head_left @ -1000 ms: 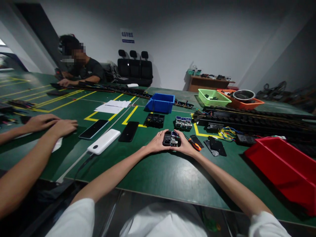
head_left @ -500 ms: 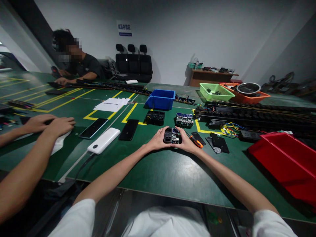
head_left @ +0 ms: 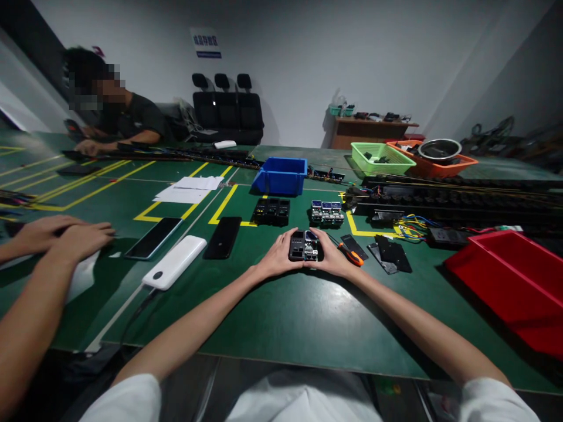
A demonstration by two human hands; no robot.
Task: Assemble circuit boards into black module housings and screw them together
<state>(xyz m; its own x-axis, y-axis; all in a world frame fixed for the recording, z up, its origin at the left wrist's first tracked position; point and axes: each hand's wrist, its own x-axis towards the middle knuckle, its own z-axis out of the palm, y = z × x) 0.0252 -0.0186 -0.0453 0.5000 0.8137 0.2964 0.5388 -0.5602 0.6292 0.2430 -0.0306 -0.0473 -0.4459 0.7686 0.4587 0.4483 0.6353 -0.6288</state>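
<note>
Between my two hands is a small black housing [head_left: 297, 246] with a circuit board [head_left: 311, 248] at its right side. My left hand [head_left: 278, 255] grips the left side of the housing, thumb at the near edge and fingers at the far edge. My right hand [head_left: 332, 255] closes round the right side, by the board. Just beyond them stand several black housings [head_left: 271, 211] in a group and a cluster of circuit boards with small screens [head_left: 326, 213]. Orange-handled pliers [head_left: 352, 254] lie right of my right hand.
Phones [head_left: 223, 237] [head_left: 153, 238] and a white power bank [head_left: 175, 262] lie left. A blue bin [head_left: 281, 176] stands behind, a red bin [head_left: 510, 287] at right, with black strips and wires [head_left: 413, 225]. A neighbour's hands [head_left: 74, 237] rest at far left; another person [head_left: 136, 120] sits beyond.
The view has shifted slightly, so the items at left appear further left and lower. My hands keep the same hold on the housing and board.
</note>
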